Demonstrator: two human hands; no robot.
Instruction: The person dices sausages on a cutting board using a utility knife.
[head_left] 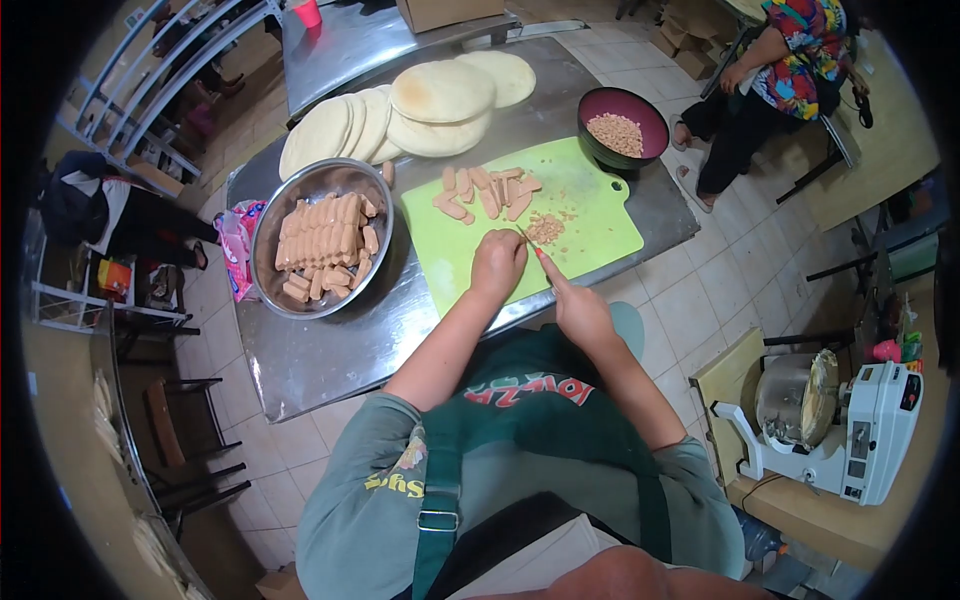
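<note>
Right grip [583, 311]: closed round one red-handled knife [541, 253]
Left grip [499, 262]: curled, contents hidden
Chopped bits [546, 230]: above both grips, frame centre
Bowls [320, 309]: two, left and upper right

Fairly bright, even light is filling the scene, and the metal table [310, 362] is reflecting pale glare left of centre. Lens distortion is curving the outer edges, while black is filling the corners.
</note>
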